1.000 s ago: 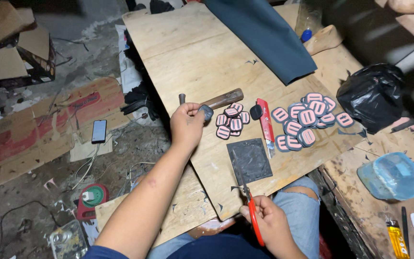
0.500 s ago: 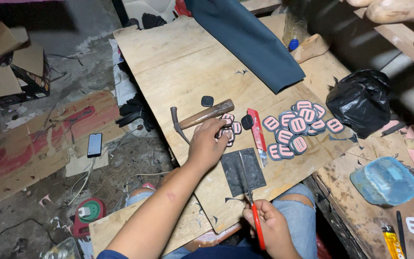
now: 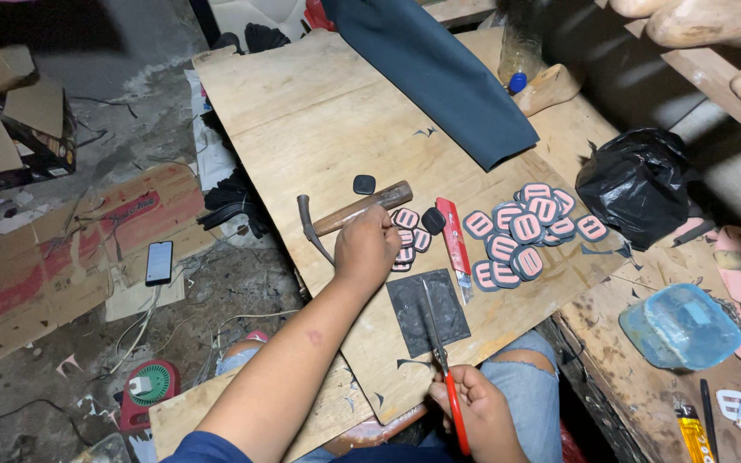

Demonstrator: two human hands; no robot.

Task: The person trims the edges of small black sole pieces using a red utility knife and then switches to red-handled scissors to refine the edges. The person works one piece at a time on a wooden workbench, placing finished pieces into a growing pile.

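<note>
Scissors [image 3: 443,369] stay clamped in the right hand [image 3: 473,411], blades resting on the surface [image 3: 319,111], freeing the left hand [image 3: 366,249], fingers curled, to pick oval patches [image 3: 406,236].

Your bare left forearm [image 3: 302,369] leaves a dark blue short sleeve [image 3: 203,447] at lower frame; light blue ripped jeans [image 3: 533,386] cover your knees.

Rounded pink-and-black labels [image 3: 521,230] are lying clustered on the counter [image 3: 302,111], a smaller pile [image 3: 406,236] sitting under the left hand [image 3: 366,249]. A dark-screened phone [image 3: 159,261] is resting on floor cardboard. A brown cardboard box [image 3: 10,129] is standing far left.
</note>
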